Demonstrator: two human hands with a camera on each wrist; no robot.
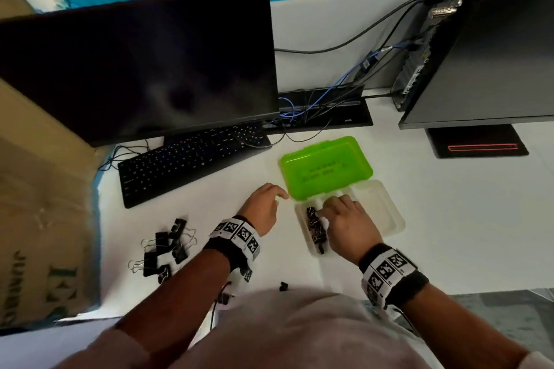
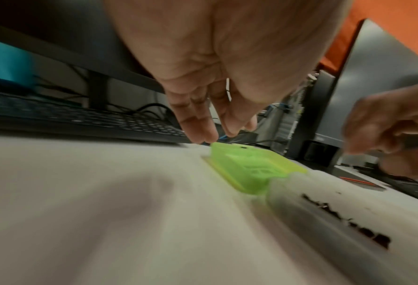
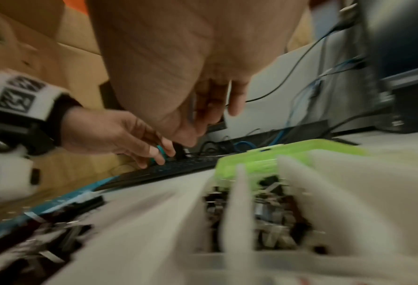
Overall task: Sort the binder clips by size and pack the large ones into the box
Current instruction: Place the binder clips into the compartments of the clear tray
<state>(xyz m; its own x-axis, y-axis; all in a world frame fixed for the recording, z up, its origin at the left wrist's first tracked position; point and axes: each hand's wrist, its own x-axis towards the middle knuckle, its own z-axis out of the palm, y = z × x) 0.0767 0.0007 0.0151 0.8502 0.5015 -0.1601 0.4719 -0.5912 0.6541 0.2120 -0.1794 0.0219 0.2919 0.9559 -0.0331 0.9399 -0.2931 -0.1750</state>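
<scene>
The left hand (image 1: 263,208) is hovering with relaxed fingers, holding nothing, just beside the green lid (image 1: 326,169) of the open box (image 1: 380,210). The right hand (image 1: 347,220) is reaching into the box's left compartment over the packed binder clips (image 1: 313,228); whether it is gripping one cannot be told. More binder clips (image 1: 166,247) are lying loose on the white worktop (image 1: 449,219), left of the arms.

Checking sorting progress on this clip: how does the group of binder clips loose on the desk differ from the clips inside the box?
The loose clips lie scattered on the white desk with wire handles splayed; the clips in the box sit packed in a narrow row in one compartment. The loose clips look bigger. Nothing touches the loose clips; the right hand rests over the boxed ones. Both groups are black.
</scene>
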